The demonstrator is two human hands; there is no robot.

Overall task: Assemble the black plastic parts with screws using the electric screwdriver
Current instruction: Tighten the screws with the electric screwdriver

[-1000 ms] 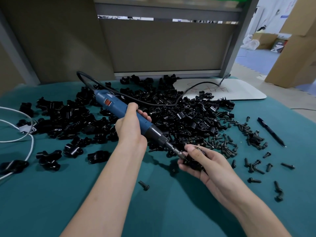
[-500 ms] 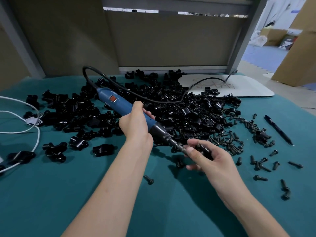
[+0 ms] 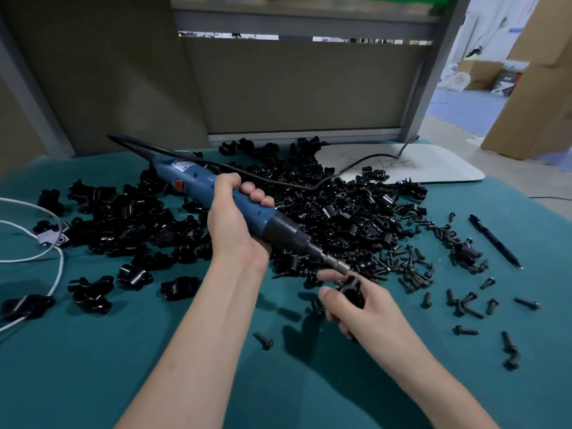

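My left hand [image 3: 235, 224] grips the blue electric screwdriver [image 3: 216, 196] around its body, the tool slanting down to the right. Its metal bit [image 3: 335, 264] points at a black plastic part [image 3: 353, 289] that my right hand [image 3: 362, 305] holds between thumb and fingers just above the green cloth. The bit's tip meets the top of that part; whether a screw sits there is hidden. A big heap of black plastic parts [image 3: 325, 212] lies behind my hands, and loose black screws [image 3: 411, 267] are scattered to the right.
A black pen [image 3: 495, 241] lies at the right. A white board [image 3: 402, 165] sits at the back right under the screwdriver's black cord [image 3: 356, 167]. White cable [image 3: 37, 243] loops at the left. A single screw [image 3: 263, 340] lies between my forearms. Several parts [image 3: 89, 291] sit front left.
My left hand lifted the screwdriver higher off the heap. My right hand turned its black part upright under the bit. The camera tilted slightly.
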